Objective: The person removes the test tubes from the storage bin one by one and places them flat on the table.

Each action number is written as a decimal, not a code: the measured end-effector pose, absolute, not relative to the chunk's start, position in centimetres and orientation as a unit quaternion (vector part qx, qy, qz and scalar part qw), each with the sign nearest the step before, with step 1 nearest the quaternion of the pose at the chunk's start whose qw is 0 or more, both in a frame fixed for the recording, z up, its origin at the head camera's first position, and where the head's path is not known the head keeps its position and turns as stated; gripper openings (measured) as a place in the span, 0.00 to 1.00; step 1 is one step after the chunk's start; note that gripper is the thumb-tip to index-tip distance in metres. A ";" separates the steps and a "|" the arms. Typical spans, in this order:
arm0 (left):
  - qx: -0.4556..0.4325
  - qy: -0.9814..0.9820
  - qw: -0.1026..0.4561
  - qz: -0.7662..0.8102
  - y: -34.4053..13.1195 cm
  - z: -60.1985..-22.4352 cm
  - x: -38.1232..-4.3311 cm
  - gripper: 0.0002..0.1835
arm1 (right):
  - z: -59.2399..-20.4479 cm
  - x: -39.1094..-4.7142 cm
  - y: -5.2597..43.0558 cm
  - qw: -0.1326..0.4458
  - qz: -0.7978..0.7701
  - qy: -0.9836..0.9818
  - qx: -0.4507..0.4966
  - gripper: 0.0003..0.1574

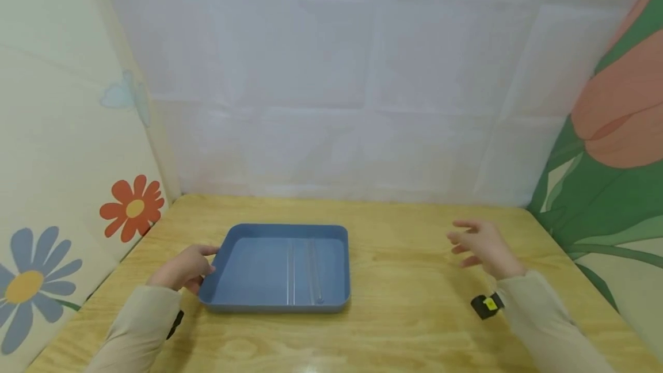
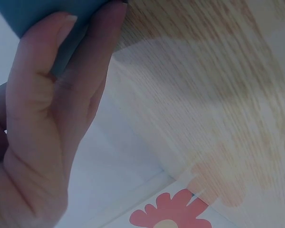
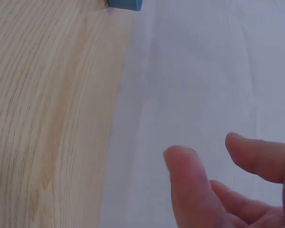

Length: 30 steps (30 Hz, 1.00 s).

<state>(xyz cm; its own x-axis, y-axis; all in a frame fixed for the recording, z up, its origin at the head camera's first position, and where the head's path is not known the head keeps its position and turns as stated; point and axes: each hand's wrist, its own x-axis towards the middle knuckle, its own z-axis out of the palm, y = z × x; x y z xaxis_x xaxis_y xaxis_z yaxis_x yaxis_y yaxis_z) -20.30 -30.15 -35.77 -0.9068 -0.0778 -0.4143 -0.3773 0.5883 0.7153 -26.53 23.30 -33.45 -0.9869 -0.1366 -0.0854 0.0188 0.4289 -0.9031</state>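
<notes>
A shallow blue tray (image 1: 248, 272) is on the wooden table, left of the middle in the head view. Inside it, toward its right side, lie two thin, clear rods or tubes, one nearly straight (image 1: 290, 272) and one slightly slanted (image 1: 313, 272); their exact kind is hard to make out. My left hand (image 1: 183, 267) holds the tray's left wall, and the left wrist view has thumb and fingers (image 2: 92, 52) on either side of the blue edge. Well to the right of the tray, my right hand (image 1: 484, 246) hovers above the table with fingers apart and holds nothing.
The wooden table (image 1: 404, 315) runs back to a white cloth backdrop (image 1: 362, 102). Flower-printed panels stand on the left (image 1: 62, 131) and right (image 1: 621, 189). Each wrist wears a black strap, the right one (image 1: 487, 305) with a yellow mark.
</notes>
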 end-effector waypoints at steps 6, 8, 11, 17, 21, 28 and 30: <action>-0.130 0.877 0.167 0.430 -30.0 -35.8 -20.3 0.30 | -33.2 -26.5 22.7 0.081 -0.540 0.837 -0.040 0.39; -0.131 0.879 0.168 0.426 -30.1 -35.9 -20.2 0.30 | -33.1 -26.4 22.4 0.086 -0.541 0.835 -0.041 0.39; -0.136 0.882 0.167 0.420 -30.2 -36.1 -20.2 0.30 | -33.0 -26.5 22.0 0.091 -0.546 0.832 -0.044 0.39; -0.133 0.882 0.164 0.421 -30.1 -36.1 -20.1 0.30 | -32.8 -26.5 21.2 0.097 -0.548 0.829 -0.048 0.37; -0.136 0.878 0.170 0.426 -30.0 -36.3 -20.0 0.29 | -32.9 -26.4 20.8 0.105 -0.549 0.828 -0.053 0.37; -0.145 0.881 0.164 0.420 -30.0 -36.1 -20.3 0.30 | -32.6 -26.7 20.3 0.108 -0.558 0.821 -0.054 0.37; -0.146 0.881 0.164 0.420 -30.0 -36.0 -20.4 0.30 | -32.4 -26.8 20.1 0.111 -0.559 0.820 -0.055 0.37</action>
<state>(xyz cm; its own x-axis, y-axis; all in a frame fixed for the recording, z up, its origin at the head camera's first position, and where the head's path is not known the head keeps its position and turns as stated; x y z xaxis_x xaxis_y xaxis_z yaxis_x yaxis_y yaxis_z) -20.39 -30.00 -35.98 -0.9034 -0.1204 -0.4115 -0.3954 0.6051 0.6910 -26.76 20.11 -32.41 -0.9691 -0.2148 -0.1209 0.0342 0.3684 -0.9290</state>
